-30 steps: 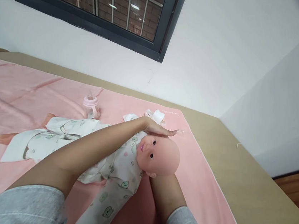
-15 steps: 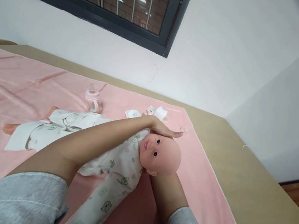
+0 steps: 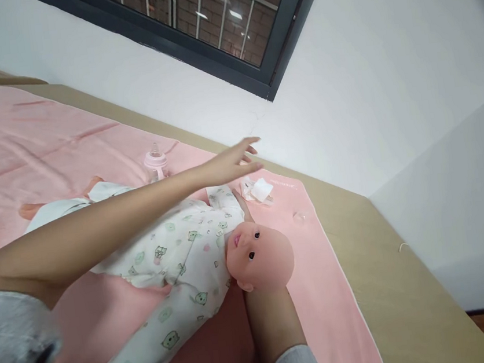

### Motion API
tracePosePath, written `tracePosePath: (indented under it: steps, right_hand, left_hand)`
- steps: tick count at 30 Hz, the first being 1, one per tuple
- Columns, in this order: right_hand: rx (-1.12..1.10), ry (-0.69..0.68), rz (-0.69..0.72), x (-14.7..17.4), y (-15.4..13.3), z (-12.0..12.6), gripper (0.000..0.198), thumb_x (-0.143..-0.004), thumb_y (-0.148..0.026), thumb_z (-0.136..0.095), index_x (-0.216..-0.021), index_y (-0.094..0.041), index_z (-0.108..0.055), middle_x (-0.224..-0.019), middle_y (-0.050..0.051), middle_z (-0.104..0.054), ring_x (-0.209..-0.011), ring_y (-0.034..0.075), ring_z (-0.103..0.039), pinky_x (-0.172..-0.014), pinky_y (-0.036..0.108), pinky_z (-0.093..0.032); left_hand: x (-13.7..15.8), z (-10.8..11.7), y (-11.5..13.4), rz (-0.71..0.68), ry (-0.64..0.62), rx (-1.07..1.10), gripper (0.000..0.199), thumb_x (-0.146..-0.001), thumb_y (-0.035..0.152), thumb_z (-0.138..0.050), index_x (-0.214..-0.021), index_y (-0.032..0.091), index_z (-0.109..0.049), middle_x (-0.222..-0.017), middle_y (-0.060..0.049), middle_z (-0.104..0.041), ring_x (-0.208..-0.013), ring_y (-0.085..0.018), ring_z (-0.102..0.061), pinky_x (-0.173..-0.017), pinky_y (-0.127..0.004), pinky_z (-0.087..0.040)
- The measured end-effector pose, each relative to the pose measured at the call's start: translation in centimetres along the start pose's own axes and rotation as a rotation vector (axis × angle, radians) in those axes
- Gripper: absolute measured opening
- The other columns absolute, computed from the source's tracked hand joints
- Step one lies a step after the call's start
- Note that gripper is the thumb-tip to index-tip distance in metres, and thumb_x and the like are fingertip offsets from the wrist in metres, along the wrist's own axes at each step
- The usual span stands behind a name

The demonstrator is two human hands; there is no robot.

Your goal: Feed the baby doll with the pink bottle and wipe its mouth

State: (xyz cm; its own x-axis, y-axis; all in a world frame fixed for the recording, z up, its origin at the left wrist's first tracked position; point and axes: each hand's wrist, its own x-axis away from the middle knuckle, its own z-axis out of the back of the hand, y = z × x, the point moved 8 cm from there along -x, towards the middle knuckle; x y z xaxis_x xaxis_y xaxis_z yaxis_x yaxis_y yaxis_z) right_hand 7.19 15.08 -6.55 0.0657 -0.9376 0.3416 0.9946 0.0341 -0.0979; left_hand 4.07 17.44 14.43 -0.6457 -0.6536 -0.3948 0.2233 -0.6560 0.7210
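Note:
A baby doll in a white sleepsuit with green animal prints lies face up, its bald head towards the right. My right hand cradles the head from beneath. Most of that hand is hidden behind the doll; only part shows past its neck, while the forearm runs under the head. Above the doll's far arm, my left hand is raised with fingers apart and nothing in it. My left forearm crosses over the doll's body and covers part of its legs.
A pink-lidded baby bottle stands on the pink blanket beyond the doll. White crumpled pieces and a small clear object lie near its head. Wooden bed boards border the blanket, against a white wall with a barred window.
My left hand has left the side of the doll's head, moving up and away towards the wall, its fingers spreading. My right hand stays under the head.

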Motion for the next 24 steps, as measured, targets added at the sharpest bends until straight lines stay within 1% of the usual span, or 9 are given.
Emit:
tracePosePath:
  steps: [3, 5, 7, 9, 11, 15, 19, 22, 24]
  right_hand:
    - [0.074, -0.230, -0.200, -0.1, 2.1, -2.3, 0.042, -0.034, -0.013, -0.084, -0.067, -0.038, -0.075, -0.078, 0.002, -0.071, -0.093, 0.036, -0.072, -0.070, 0.042, -0.060]
    - [0.025, -0.240, -0.283, -0.6, 3.1, -3.0, 0.037, -0.039, -0.015, -0.082, -0.070, -0.034, -0.076, -0.080, 0.002, -0.072, -0.096, 0.035, -0.071, -0.079, 0.042, -0.059]
    - [-0.063, -0.198, -0.187, -1.6, 2.7, -3.5, 0.031, -0.044, -0.018, -0.081, -0.071, -0.033, -0.076, -0.082, 0.000, -0.072, -0.098, 0.032, -0.071, -0.082, 0.041, -0.059]
    - [-0.123, -0.149, 0.011, -2.6, 1.7, -3.5, 0.028, -0.044, -0.020, -0.082, -0.067, -0.034, -0.074, -0.084, -0.003, -0.074, -0.096, 0.029, -0.072, -0.079, 0.038, -0.060]
    - [-0.135, -0.139, 0.132, -2.9, 1.2, -3.6, 0.026, -0.042, -0.023, -0.084, -0.063, -0.033, -0.072, -0.084, -0.006, -0.074, -0.091, 0.026, -0.073, -0.073, 0.035, -0.060]
    - [-0.085, -0.181, 0.045, -2.3, 2.6, -3.6, 0.022, -0.043, -0.025, -0.082, -0.062, -0.031, -0.073, -0.081, -0.004, -0.073, -0.085, 0.025, -0.073, -0.069, 0.034, -0.060]
    - [-0.107, 0.003, -0.024, -1.3, 3.1, -1.9, 0.030, -0.042, -0.026, -0.083, -0.069, -0.035, -0.075, -0.089, 0.001, -0.073, -0.093, 0.031, -0.072, -0.071, 0.037, -0.061]
    - [-0.129, 0.154, -0.053, -0.9, 3.1, -0.8, 0.040, -0.041, -0.028, -0.083, -0.079, -0.038, -0.076, -0.098, 0.000, -0.073, -0.098, 0.032, -0.071, -0.072, 0.037, -0.061]
    - [-0.115, 0.221, 0.014, -0.9, 2.6, -0.3, 0.044, -0.041, -0.029, -0.082, -0.083, -0.040, -0.076, -0.101, -0.001, -0.073, -0.099, 0.032, -0.071, -0.071, 0.037, -0.061]
  left_hand:
    - [2.5, 5.6, -0.8, -0.027, 0.292, -0.029, 0.073, -0.086, 0.051, -0.058, -0.148, 0.020, -0.032, -0.139, -0.012, -0.051, -0.118, -0.024, -0.057, -0.096, -0.035, -0.049]
    - [5.0, 9.8, -2.0, -0.025, 0.536, -0.065, 0.073, -0.083, 0.049, -0.060, -0.145, 0.021, -0.035, -0.138, -0.010, -0.053, -0.112, -0.023, -0.059, -0.091, -0.035, -0.050]
    - [7.8, 13.6, -4.0, -0.010, 0.764, -0.117, 0.071, -0.084, 0.056, -0.057, -0.143, 0.022, -0.037, -0.137, -0.006, -0.056, -0.111, -0.022, -0.057, -0.090, -0.036, -0.048]
    - [10.3, 16.5, -6.9, 0.058, 0.896, -0.189, 0.079, -0.078, 0.067, -0.053, -0.143, 0.023, -0.038, -0.136, -0.002, -0.058, -0.111, -0.021, -0.055, -0.085, -0.035, -0.044]
    - [11.3, 17.8, -10.8, 0.210, 0.828, -0.228, 0.091, -0.073, 0.072, -0.051, -0.146, 0.019, -0.033, -0.136, -0.003, -0.058, -0.114, -0.022, -0.052, -0.080, -0.034, -0.041]
    - [12.9, 18.3, -18.1, 0.510, 0.696, -0.192, 0.105, -0.066, 0.074, -0.054, -0.150, 0.018, -0.025, -0.140, -0.010, -0.055, -0.115, -0.026, -0.056, -0.077, -0.035, -0.043]
    - [12.9, 17.7, -21.8, 0.598, 0.574, -0.157, 0.110, -0.067, 0.071, -0.058, -0.152, 0.017, -0.015, -0.147, -0.014, -0.044, -0.117, -0.030, -0.055, -0.081, -0.037, -0.045]
    - [12.2, 17.0, -23.9, 0.614, 0.386, -0.143, 0.127, -0.053, 0.065, -0.070, -0.155, 0.017, -0.012, -0.145, -0.014, -0.045, -0.116, -0.034, -0.055, -0.086, -0.041, -0.047]
    - [11.6, 16.4, -25.1, 0.602, 0.252, -0.146, 0.135, -0.043, 0.059, -0.077, -0.154, 0.014, -0.016, -0.137, -0.012, -0.052, -0.120, -0.037, -0.051, -0.092, -0.044, -0.044]
